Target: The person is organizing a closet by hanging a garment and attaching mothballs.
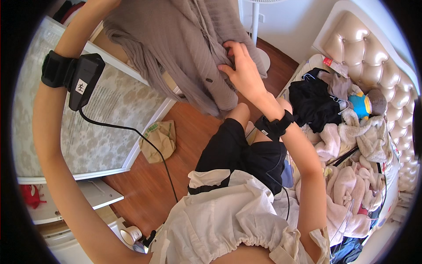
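A grey-brown crinkled-cloth garment [184, 56] with a dark button hangs in loose folds before me, its lower edge above my knees. My right hand [245, 71] is at the garment's right side, thumb and forefinger spread against the cloth. Folds and the hand itself hide the other fingertips, so its grip is unclear. My left arm reaches up past the top edge of the picture, and the left hand is out of view. Each forearm wears a black strap; a black device [86, 81] with a cable sits on the left one.
To the right, a bed with a tufted headboard [359, 43] holds black clothing [311, 99], pink fleece clothes [349, 188] and a plush toy [361, 104]. At left stand patterned cabinet doors [108, 132]. A tan bag [160, 140] lies on the wooden floor; a white stand fan [255, 23] is behind.
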Tool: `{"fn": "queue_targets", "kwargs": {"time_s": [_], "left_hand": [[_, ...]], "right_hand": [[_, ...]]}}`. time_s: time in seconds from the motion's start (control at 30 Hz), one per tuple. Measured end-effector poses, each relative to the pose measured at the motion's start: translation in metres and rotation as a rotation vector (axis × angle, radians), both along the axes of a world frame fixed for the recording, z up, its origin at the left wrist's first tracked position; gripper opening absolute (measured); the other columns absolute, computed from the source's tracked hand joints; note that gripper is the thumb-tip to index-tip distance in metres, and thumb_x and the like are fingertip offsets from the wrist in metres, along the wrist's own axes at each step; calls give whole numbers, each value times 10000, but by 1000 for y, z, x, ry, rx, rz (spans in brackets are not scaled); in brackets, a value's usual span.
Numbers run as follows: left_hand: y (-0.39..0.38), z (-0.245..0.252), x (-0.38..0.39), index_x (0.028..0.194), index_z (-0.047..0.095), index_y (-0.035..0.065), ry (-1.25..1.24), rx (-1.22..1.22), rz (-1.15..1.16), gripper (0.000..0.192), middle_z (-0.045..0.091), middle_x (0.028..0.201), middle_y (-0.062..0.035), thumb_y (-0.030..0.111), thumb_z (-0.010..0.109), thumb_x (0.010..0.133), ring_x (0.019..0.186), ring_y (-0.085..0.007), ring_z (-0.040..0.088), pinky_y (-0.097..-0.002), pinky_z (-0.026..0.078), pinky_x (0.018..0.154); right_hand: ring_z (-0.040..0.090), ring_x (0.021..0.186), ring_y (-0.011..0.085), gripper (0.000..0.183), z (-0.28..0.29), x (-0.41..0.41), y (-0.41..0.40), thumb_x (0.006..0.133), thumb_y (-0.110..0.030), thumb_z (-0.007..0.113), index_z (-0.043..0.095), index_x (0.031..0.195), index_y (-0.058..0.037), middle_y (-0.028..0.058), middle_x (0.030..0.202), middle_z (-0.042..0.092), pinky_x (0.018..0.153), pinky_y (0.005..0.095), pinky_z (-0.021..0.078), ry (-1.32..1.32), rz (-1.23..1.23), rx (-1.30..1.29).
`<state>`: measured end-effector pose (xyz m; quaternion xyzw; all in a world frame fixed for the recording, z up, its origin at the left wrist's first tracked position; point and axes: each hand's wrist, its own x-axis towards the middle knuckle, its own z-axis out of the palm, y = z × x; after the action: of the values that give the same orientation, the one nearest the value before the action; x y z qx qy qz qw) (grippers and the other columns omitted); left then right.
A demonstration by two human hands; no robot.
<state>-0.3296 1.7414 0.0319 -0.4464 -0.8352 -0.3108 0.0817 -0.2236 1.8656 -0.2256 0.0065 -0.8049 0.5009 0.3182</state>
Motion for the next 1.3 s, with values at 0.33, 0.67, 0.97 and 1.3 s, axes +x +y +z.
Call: {"fn": "queue_targets", "kwargs": {"time_s": [0.33,0.67,0.97,1.3], "left_hand": [[-37,-16,-40,868,602,-3,128,59,-49,270,551,705,1,266,619,863,656,-81,506,-239,405,610],[-56,-39,-33,800,567,-24,89,-10,182,313,515,687,6,278,638,838,645,-83,453,-256,377,604],[-61,-44,-38,848,607,-20,68,210,125,284,552,695,21,259,649,825,659,-65,478,-246,391,606],[-91,-62,-71,1126,618,13,5,55,78,397,612,992,7,294,615,845,942,-53,517,-180,350,865]], "right_hand": [[385,459,30,255,-7,25,99,822,-273,667,589,932,-57,-38,599,474,397,207,289,-945,775,31],[369,463,15,117,38,76,128,919,-134,507,573,985,-66,78,1170,550,415,169,312,-310,524,-311],[277,368,15,164,60,87,118,973,-145,391,441,1107,-67,-25,650,409,338,182,189,-411,599,-602],[277,432,6,123,66,98,125,979,-161,389,470,1029,-85,-54,636,380,396,183,214,-477,476,-125]]}}
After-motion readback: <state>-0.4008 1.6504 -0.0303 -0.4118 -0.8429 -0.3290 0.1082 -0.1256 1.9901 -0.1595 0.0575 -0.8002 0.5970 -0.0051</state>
